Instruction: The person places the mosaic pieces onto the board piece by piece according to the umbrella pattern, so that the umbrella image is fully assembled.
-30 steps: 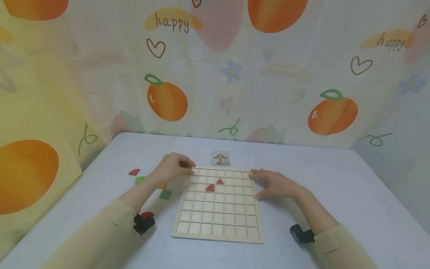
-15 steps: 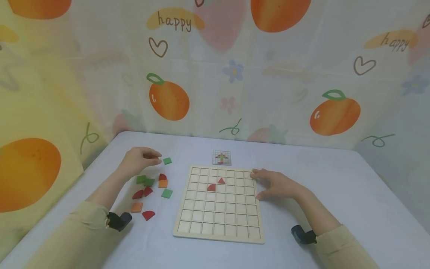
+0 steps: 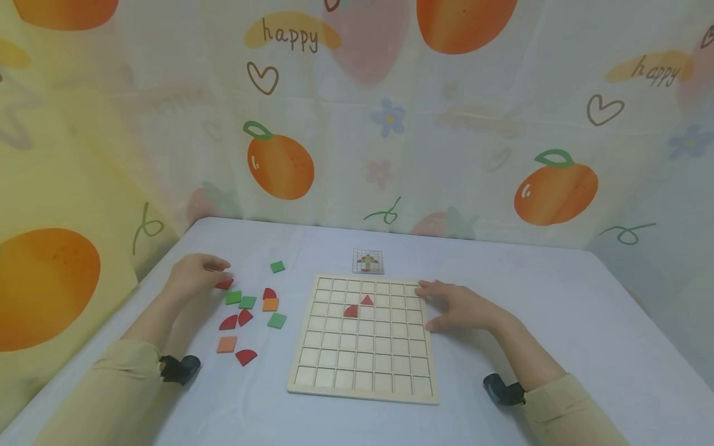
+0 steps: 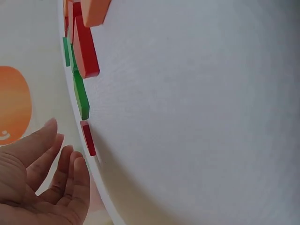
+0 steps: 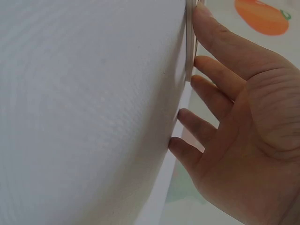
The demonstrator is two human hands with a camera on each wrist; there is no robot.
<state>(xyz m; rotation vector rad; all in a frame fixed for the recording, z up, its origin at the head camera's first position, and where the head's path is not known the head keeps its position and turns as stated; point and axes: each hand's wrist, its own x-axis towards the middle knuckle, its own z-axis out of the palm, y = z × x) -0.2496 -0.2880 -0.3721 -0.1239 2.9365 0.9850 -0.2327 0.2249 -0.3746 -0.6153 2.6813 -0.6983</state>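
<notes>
My left hand [image 3: 195, 275] hovers at the left of the table, thumb and fingers apart over a red quarter-circle piece [image 3: 225, 284]. In the left wrist view that red piece [image 4: 88, 138] lies flat on the cloth just beyond the fingertips, and nothing is between thumb and fingers. My right hand [image 3: 465, 306] rests its fingertips and thumb along the right edge of a pale wooden grid board [image 3: 362, 359]. The right wrist view shows its fingers spread loosely at the board's edge [image 5: 190, 42]. On the board sit a red triangle [image 3: 366, 300] and a red quarter-circle [image 3: 351, 311].
Loose pieces lie left of the board: several green squares [image 3: 276, 321], two orange squares [image 3: 226, 344] and several red quarter-circles [image 3: 246, 357]. One green square [image 3: 277, 267] lies further back. A small pattern card [image 3: 368, 261] is behind the board. A printed curtain [image 3: 446, 124] hangs behind the table.
My left hand has moved left from the board's far left corner, past the far green square, to the red quarter-circle. The right hand has stayed at the board's edge.
</notes>
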